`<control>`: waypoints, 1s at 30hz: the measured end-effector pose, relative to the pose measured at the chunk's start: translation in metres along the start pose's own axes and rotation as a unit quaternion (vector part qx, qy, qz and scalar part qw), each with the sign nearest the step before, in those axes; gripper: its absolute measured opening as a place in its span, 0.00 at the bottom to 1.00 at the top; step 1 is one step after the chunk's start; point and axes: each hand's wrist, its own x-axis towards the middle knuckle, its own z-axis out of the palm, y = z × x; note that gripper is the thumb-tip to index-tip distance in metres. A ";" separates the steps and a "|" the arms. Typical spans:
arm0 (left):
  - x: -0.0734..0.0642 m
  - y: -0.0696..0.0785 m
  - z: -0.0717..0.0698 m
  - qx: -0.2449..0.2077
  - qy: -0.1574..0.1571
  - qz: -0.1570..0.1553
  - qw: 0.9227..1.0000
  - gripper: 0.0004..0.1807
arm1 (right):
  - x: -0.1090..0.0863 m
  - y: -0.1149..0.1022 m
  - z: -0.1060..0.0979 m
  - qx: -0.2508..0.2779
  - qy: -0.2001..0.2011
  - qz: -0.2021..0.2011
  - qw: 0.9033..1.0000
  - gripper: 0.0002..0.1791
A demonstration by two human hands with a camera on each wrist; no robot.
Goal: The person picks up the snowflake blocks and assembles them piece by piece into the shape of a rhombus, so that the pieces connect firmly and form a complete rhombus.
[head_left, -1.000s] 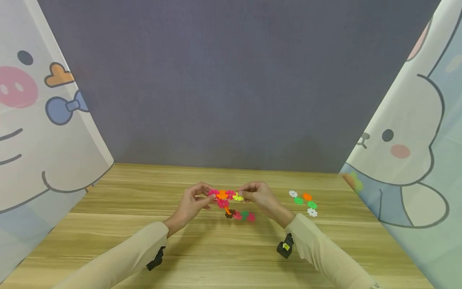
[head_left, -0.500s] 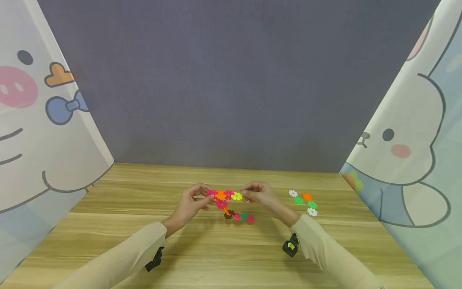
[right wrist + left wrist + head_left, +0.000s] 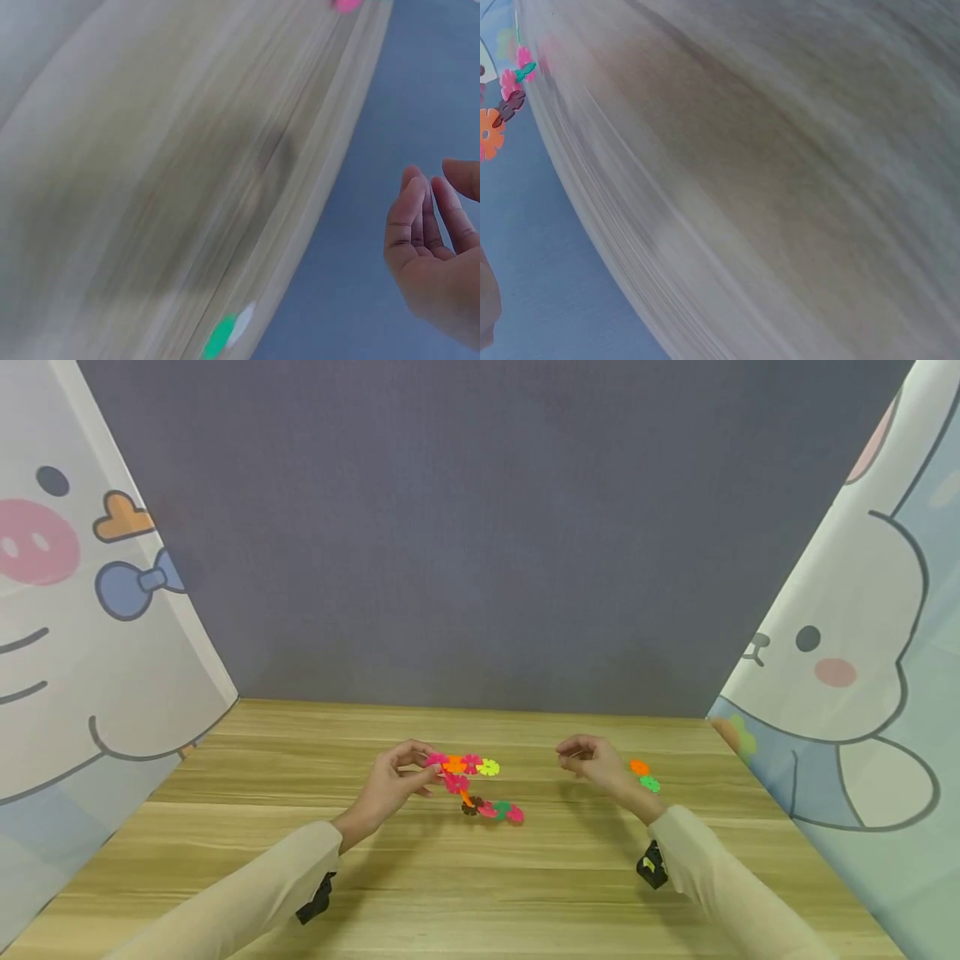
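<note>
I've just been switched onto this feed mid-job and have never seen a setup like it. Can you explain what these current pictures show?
There is no robot here, just a person's two bare hands. The wide picture comes from a camera worn on the head, looking forward and down. The other two come from cameras on the wrists, one on each, so the table looks tilted there.

The left hand pinches a chain of flower-shaped pieces, in pink, orange, yellow, brown and green. The right hand holds nothing; its fingers are loosely bent.

On the table near the right hand lie a loose orange piece and a green piece. The right wrist view also shows a white piece, which the head view does not.
</note>
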 end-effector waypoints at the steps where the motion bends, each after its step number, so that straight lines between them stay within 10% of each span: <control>1: 0.000 0.000 -0.001 0.002 -0.001 0.001 1.000 0.14 | 0.000 0.004 -0.004 -0.011 0.005 0.000 1.000 0.11; 30: -0.002 0.003 -0.002 -0.011 -0.013 -0.018 1.000 0.14 | 0.016 0.073 -0.060 -0.207 0.002 0.030 0.978 0.12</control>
